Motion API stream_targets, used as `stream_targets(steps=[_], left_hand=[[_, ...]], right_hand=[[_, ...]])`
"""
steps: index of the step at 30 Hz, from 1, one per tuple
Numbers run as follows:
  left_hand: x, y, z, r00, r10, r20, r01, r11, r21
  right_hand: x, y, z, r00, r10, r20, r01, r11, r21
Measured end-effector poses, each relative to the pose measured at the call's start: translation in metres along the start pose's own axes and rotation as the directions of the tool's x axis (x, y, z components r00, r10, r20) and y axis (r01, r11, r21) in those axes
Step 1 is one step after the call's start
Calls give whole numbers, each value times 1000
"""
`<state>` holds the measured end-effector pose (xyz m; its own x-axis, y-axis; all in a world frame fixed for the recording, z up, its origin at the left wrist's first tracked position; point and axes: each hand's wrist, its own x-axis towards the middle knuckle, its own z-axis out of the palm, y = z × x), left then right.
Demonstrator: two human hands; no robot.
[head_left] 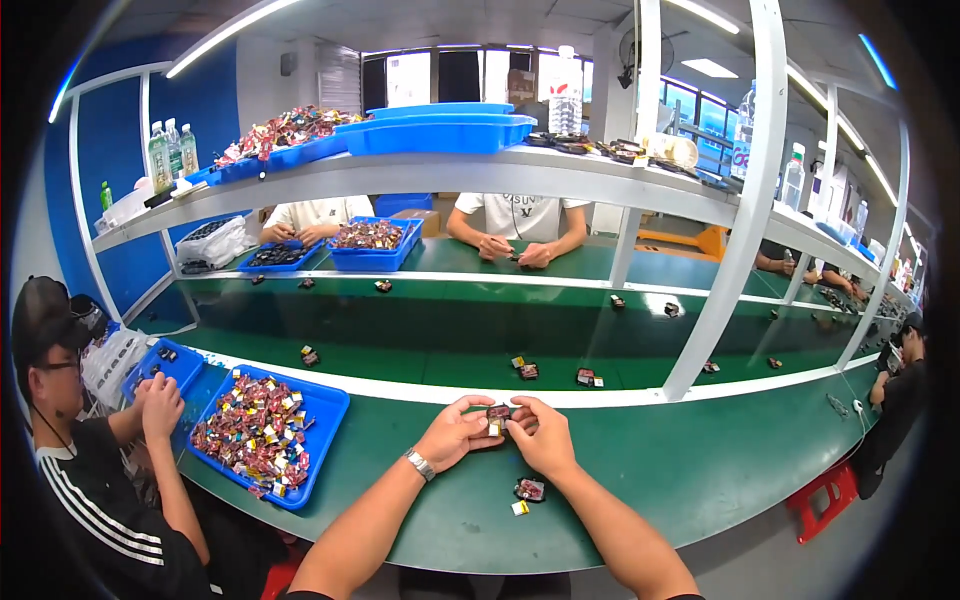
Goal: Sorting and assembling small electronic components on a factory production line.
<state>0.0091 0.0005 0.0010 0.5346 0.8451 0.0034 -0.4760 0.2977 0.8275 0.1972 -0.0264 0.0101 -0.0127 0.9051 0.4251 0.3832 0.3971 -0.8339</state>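
Got left hand (452, 440) and right hand (541, 437) pinching a small part (496, 418), right of blue tray (328, 408) heaped with reddish bits (253, 432).

A white-edged shelf (430, 180) spans the view above the counter (400, 460); on it sit stacked blue trays (440, 138), a clear bottle (566, 100) just beside them, a pale roll (683, 151) farther right and greenish bottles (174, 152) at the left end; a slanting white post (735, 200) rises at the right; a red stool (825, 503) stands on the floor; a person in a dark cap (110, 530) sits at the left; another in a white shirt (522, 212) faces across; a long ceiling light (230, 38) glows above a blue wall (205, 85).
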Motion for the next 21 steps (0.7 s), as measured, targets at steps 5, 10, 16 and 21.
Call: stream_targets(steps=[5,10,16,21], left_hand=[[2,-5,-4,1000,10,3,-10,996,87],[2,-8,-2,1000,13,-1,-13,996,92],[3,-9,-1,998,21,-53,-14,993,120],[2,-9,-1,995,39,-92,-20,980,198]], right_hand=[[0,-3,0,975,-223,16,220,945,-241],[3,5,2,944,-330,7,315,893,-320],[1,3,0,909,-414,55,405,841,-359],[3,-2,0,970,-227,88,241,943,-228]])
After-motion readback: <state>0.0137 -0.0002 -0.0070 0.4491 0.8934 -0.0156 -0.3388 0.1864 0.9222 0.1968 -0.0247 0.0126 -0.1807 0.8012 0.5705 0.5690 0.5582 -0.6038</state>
